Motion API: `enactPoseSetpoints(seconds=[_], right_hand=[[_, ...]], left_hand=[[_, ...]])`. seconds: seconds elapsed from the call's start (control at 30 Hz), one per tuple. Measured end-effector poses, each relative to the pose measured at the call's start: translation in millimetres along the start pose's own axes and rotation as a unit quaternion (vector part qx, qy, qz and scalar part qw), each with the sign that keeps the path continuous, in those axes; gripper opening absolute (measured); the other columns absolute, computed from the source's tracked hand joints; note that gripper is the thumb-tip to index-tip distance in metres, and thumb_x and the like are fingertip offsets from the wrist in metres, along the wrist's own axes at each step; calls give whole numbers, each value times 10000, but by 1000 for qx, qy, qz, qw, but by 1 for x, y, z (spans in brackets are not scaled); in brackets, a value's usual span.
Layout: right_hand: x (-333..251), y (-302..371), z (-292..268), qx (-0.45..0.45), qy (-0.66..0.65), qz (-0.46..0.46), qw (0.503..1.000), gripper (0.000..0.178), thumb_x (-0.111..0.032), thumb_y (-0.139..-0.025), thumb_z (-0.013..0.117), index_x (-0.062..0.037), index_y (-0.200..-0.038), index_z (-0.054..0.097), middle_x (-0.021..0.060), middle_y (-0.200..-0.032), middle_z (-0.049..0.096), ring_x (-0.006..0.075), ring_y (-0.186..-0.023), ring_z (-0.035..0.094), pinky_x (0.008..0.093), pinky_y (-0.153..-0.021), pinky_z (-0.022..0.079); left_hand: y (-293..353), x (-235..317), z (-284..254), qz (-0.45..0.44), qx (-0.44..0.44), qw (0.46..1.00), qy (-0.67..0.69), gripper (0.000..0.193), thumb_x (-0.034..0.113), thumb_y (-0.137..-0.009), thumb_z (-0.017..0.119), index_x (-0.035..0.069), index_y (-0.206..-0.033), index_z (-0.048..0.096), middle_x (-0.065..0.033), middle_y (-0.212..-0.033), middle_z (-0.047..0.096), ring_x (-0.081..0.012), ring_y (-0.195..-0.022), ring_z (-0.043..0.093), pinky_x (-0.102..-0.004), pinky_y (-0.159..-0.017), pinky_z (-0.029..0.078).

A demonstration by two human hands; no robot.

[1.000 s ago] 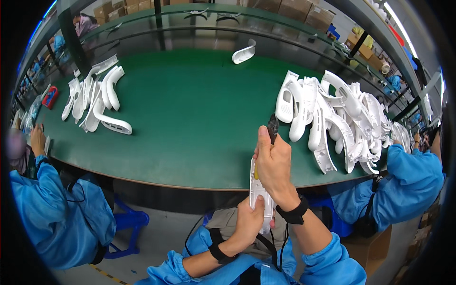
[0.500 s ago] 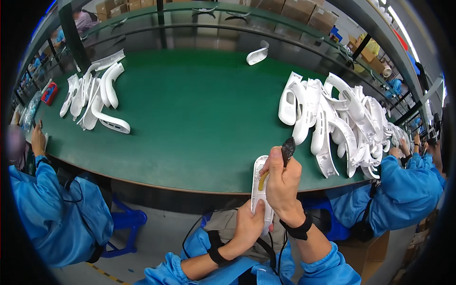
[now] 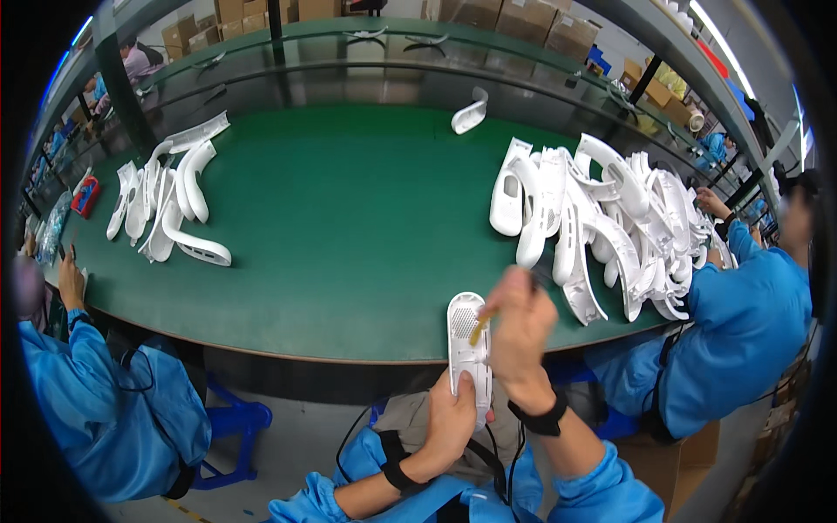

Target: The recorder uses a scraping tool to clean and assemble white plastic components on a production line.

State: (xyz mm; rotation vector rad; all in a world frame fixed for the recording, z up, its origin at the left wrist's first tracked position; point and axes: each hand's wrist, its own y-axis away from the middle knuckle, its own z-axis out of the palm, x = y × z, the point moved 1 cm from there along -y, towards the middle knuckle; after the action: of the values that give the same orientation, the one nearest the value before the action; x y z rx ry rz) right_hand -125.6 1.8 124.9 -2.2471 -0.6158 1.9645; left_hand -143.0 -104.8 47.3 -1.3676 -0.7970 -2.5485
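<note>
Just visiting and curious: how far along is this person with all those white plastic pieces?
Hard to tell what is finished. A smaller pile lies left, a bigger heap right. In hand: the left hand holds one white piece while the right hand works it with a small tool.

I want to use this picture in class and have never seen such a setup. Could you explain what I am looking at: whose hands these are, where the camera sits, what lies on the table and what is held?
The camera is worn on a person's head and looks down, so its wide lens bends straight edges. The two forearms in blue sleeves rising from the lower edge are that person's own. The left hand holds a long white plastic part upright. The right hand grips a small tool with a yellowish tip against that part. Beyond lies a green table with a pile of white plastic parts on the right and a smaller group on the left. Other people in blue work at both sides.
</note>
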Motion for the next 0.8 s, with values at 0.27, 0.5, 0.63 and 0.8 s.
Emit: enactPoseSetpoints(seconds=[0.27, 0.5, 0.63, 0.8], right_hand=[[2, 32, -19, 17, -59, -154, 986, 361, -292, -965, 382, -35, -711, 377, 60, -669, 396, 142, -595, 418, 284, -564, 422], [13, 35, -9, 8, -43, -163, 986, 352, -289, -967, 378, -32, -726, 381, 62, -672, 400, 143, -602, 432, 284, -578, 422], [18, 35, -7, 16, -22, -168, 985, 357, -281, -971, 368, -35, -712, 377, 65, -667, 408, 144, -594, 439, 278, -580, 416], [13, 35, 0, 42, 16, -146, 988, 357, -259, -976, 348, -34, -699, 373, 66, -654, 415, 147, -583, 443, 273, -577, 414]], left_hand=[[-1, -12, 5, -67, -19, 997, 35, 329, 247, -978, 398, -31, -1098, 525, -68, -904, 613, -97, -783, 560, -260, -664, 459], [-2, -21, 9, 17, 35, 999, 6, 336, 236, -973, 402, -42, -957, 589, -47, -745, 613, -78, -637, 520, -255, -570, 424], [-2, -22, 10, 0, 31, 999, -45, 331, 228, -970, 398, -39, -947, 594, -71, -694, 600, -87, -615, 519, -266, -562, 422], [-4, -24, 15, 150, 76, 985, -40, 325, 219, -961, 402, -47, -924, 585, -88, -600, 553, -135, -512, 489, -318, -504, 409]])
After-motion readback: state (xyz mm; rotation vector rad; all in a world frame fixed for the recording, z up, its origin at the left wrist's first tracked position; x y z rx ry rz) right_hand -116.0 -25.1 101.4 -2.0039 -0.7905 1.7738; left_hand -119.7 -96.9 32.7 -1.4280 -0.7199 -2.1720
